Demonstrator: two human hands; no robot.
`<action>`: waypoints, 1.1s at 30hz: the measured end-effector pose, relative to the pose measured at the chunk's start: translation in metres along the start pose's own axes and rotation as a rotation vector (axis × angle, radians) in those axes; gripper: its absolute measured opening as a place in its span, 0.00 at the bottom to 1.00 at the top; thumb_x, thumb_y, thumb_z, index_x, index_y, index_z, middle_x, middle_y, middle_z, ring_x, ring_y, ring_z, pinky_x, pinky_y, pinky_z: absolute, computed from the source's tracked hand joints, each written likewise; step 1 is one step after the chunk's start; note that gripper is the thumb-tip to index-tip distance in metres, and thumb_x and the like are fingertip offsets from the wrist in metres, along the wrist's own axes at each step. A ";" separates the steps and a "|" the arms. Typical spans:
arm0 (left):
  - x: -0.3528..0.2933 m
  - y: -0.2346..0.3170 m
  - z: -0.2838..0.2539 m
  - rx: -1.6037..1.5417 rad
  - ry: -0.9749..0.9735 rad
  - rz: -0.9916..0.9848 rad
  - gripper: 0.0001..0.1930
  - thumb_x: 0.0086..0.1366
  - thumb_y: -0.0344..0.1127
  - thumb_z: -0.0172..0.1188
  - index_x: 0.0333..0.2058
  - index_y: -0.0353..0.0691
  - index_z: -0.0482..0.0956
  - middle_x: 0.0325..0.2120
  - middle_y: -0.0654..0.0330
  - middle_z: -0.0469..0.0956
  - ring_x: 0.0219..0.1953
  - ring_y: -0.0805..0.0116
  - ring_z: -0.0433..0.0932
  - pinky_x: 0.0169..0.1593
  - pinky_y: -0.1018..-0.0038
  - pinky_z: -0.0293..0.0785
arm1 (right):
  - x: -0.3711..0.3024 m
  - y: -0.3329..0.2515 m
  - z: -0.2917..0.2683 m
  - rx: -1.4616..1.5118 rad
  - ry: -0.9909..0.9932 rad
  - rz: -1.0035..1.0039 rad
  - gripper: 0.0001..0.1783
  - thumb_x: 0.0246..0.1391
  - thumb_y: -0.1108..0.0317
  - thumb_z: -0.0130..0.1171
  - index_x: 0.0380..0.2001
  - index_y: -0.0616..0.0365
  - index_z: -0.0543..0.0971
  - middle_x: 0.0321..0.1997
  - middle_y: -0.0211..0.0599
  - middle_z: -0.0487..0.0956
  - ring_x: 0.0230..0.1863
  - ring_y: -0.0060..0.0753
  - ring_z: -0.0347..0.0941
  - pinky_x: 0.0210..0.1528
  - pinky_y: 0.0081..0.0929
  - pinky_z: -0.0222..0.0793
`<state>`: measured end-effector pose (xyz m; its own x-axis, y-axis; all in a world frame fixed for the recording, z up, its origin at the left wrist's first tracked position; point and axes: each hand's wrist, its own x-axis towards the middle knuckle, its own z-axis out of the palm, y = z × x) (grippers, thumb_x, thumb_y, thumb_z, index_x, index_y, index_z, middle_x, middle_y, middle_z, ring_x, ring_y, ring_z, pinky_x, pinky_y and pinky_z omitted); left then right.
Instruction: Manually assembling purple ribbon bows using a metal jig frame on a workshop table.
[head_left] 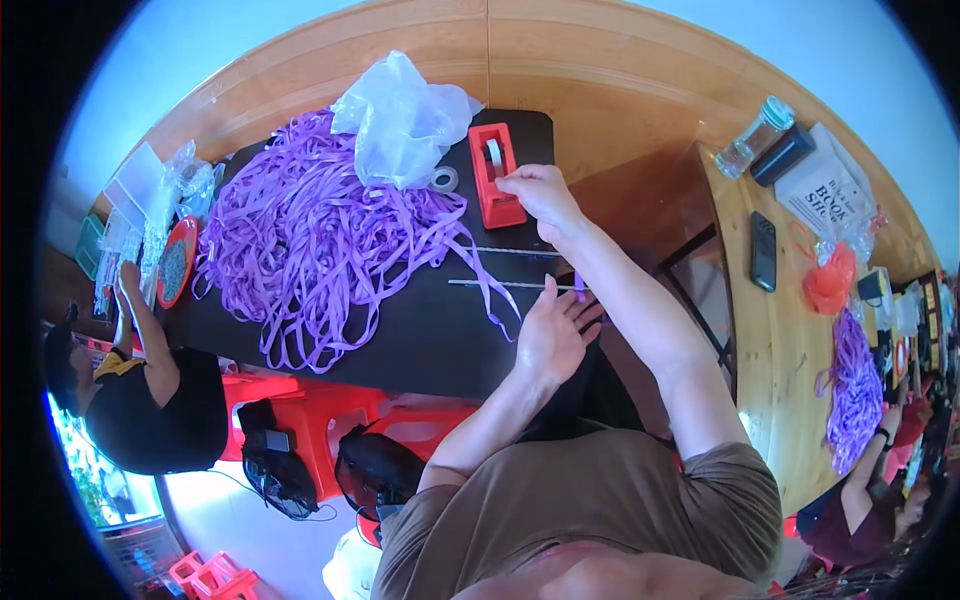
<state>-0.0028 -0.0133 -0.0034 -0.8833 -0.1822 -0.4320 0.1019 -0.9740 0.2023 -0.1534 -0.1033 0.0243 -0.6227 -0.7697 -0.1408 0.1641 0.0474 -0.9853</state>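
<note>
My right hand reaches over a red tape dispenser, thumb and forefinger pinched at the clear tape's end; the tape itself barely shows. Below it, my left hand is palm up with its fingers apart. Beside its fingertips, a short purple ribbon end shows next to a thin rod or string; whether the hand touches them I cannot tell. A second thin strand runs parallel, farther away. To the left lies a large tangled heap of purple ribbon, with one loose strand trailing toward my left hand.
A crumpled clear plastic bag lies on the heap, near a tape roll on the black table. At the left, a person sits by a red plate. A wooden table at the right holds a phone and more ribbon.
</note>
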 end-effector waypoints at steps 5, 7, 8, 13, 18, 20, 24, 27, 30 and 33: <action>0.003 -0.002 -0.004 -0.006 -0.050 0.013 0.38 0.66 0.60 0.42 0.60 0.29 0.55 0.56 0.49 0.63 0.61 0.56 0.56 0.66 0.60 0.44 | -0.004 -0.002 0.009 0.180 0.053 -0.083 0.05 0.50 0.73 0.62 0.23 0.61 0.79 0.24 0.30 0.76 0.27 0.17 0.69 0.32 0.19 0.60; 0.005 -0.003 -0.004 -0.018 -0.059 0.018 0.32 0.66 0.61 0.42 0.51 0.34 0.63 0.50 0.54 0.66 0.55 0.59 0.61 0.61 0.63 0.49 | -0.015 -0.015 0.014 0.216 0.064 -0.136 0.05 0.49 0.73 0.62 0.23 0.63 0.79 0.21 0.27 0.74 0.24 0.16 0.66 0.28 0.20 0.59; 0.004 -0.003 -0.004 -0.029 -0.060 0.022 0.28 0.66 0.62 0.42 0.43 0.40 0.70 0.44 0.59 0.69 0.49 0.62 0.65 0.56 0.65 0.53 | -0.023 -0.021 0.018 0.210 0.070 -0.143 0.06 0.49 0.73 0.62 0.23 0.63 0.79 0.21 0.27 0.74 0.24 0.16 0.66 0.27 0.19 0.59; -0.011 -0.001 0.014 0.000 -0.054 0.059 0.29 0.69 0.59 0.37 0.53 0.39 0.64 0.53 0.57 0.67 0.55 0.61 0.64 0.60 0.62 0.53 | -0.044 0.004 0.014 0.175 0.054 -0.151 0.06 0.49 0.72 0.63 0.23 0.64 0.80 0.22 0.29 0.75 0.25 0.18 0.67 0.28 0.21 0.61; -0.007 -0.004 0.007 -0.023 0.004 0.086 0.27 0.70 0.56 0.35 0.57 0.42 0.62 0.54 0.57 0.67 0.58 0.59 0.64 0.61 0.60 0.55 | -0.043 0.038 0.007 -0.148 0.205 -0.198 0.08 0.48 0.71 0.64 0.20 0.63 0.79 0.22 0.31 0.74 0.27 0.21 0.67 0.30 0.23 0.61; -0.006 -0.004 0.006 -0.051 0.007 0.090 0.27 0.71 0.56 0.35 0.56 0.40 0.63 0.52 0.56 0.69 0.57 0.59 0.64 0.61 0.61 0.57 | -0.039 0.048 0.005 -0.250 0.214 -0.264 0.08 0.50 0.71 0.63 0.20 0.62 0.79 0.20 0.27 0.74 0.24 0.16 0.64 0.28 0.21 0.57; -0.003 -0.004 0.004 -0.050 -0.011 0.056 0.28 0.70 0.56 0.36 0.55 0.37 0.64 0.53 0.55 0.68 0.56 0.60 0.65 0.61 0.62 0.56 | -0.033 0.047 -0.002 -0.328 0.215 -0.289 0.08 0.50 0.71 0.63 0.20 0.63 0.79 0.19 0.26 0.73 0.24 0.15 0.63 0.27 0.20 0.57; 0.002 -0.005 -0.003 -0.044 -0.078 0.034 0.30 0.70 0.57 0.38 0.54 0.34 0.63 0.52 0.53 0.68 0.56 0.59 0.64 0.61 0.62 0.55 | -0.037 0.033 -0.014 -0.348 0.112 -0.166 0.07 0.49 0.73 0.63 0.21 0.64 0.79 0.22 0.32 0.75 0.25 0.21 0.66 0.26 0.24 0.58; 0.001 -0.003 0.000 -0.034 -0.035 0.027 0.32 0.68 0.59 0.39 0.55 0.33 0.63 0.52 0.52 0.67 0.55 0.56 0.63 0.60 0.63 0.55 | -0.040 0.033 -0.043 -0.587 0.010 -0.482 0.06 0.45 0.73 0.63 0.22 0.66 0.78 0.37 0.47 0.76 0.36 0.33 0.72 0.35 0.28 0.64; -0.001 -0.002 0.000 0.036 -0.060 0.047 0.33 0.69 0.58 0.39 0.55 0.32 0.63 0.54 0.51 0.66 0.56 0.57 0.63 0.60 0.64 0.55 | -0.054 -0.004 -0.089 -0.472 -0.274 -0.403 0.07 0.50 0.70 0.60 0.23 0.63 0.79 0.55 0.49 0.72 0.45 0.31 0.71 0.46 0.27 0.64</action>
<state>-0.0021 -0.0108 -0.0033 -0.9038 -0.2179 -0.3683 0.1281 -0.9590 0.2529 -0.1884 -0.0052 0.0274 -0.3383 -0.9161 0.2151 -0.4306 -0.0526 -0.9010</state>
